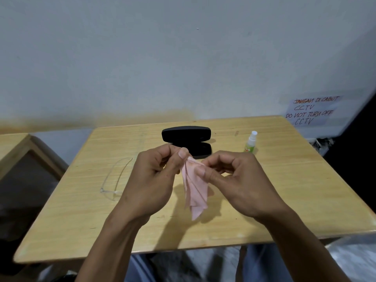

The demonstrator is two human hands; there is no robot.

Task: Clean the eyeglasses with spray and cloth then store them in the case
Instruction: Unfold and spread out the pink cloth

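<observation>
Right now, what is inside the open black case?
The glasses case stands open with its lid raised, and the visible part of its tray looks dark and empty. The left hand covers the tray's near-left corner. The eyeglasses lie on the table.

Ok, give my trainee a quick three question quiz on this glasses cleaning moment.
1. True or false: the black case lies open.
2. Which hand's side holds the spray bottle: A left, B right?
3. Fill in: both the left hand and right hand pinch the pink ____, while the clear eyeglasses lie on the table.

Key: 1 true; 2 B; 3 cloth.
</observation>
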